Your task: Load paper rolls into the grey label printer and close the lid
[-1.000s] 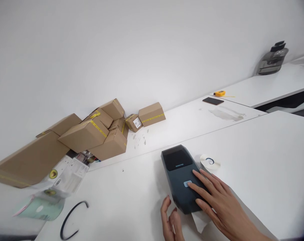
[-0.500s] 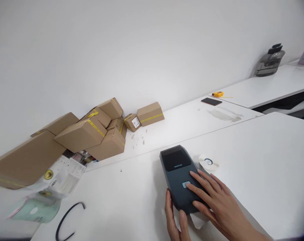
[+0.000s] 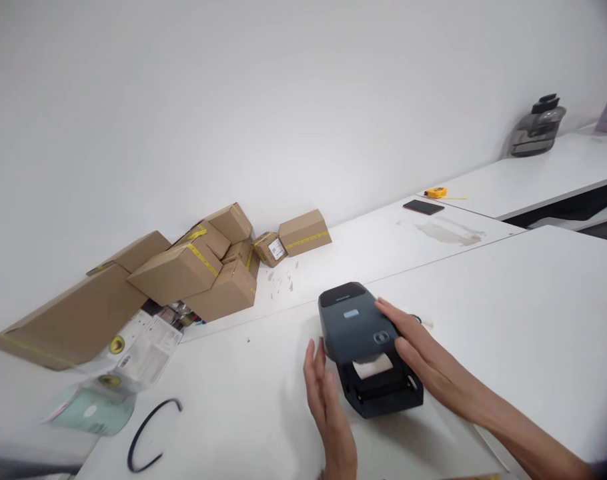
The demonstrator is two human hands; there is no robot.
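A dark blue-grey label printer (image 3: 351,332) sits on the white table with its lid raised at the front. White label paper (image 3: 372,367) shows in the gap above its black base. My right hand (image 3: 423,350) rests along the lid's right edge, fingers against its side and some of them hidden. On the left, my left hand (image 3: 328,413) has its fingers stretched out, their tips close to or touching the lid's left edge. A white roll, mostly covered by my right hand, lies behind it.
Stacked cardboard boxes (image 3: 183,273) stand along the wall at left, with plastic-wrapped packets (image 3: 148,350) before them. A black curved strip (image 3: 138,437) lies front left. Farther right are a phone (image 3: 423,207), a yellow tape measure (image 3: 436,193) and a grey bottle (image 3: 537,130).
The printer's lid has come up, uncovering its inside and the paper. My right hand has moved from the button to the lid's right edge; my left hand has shifted up and left.
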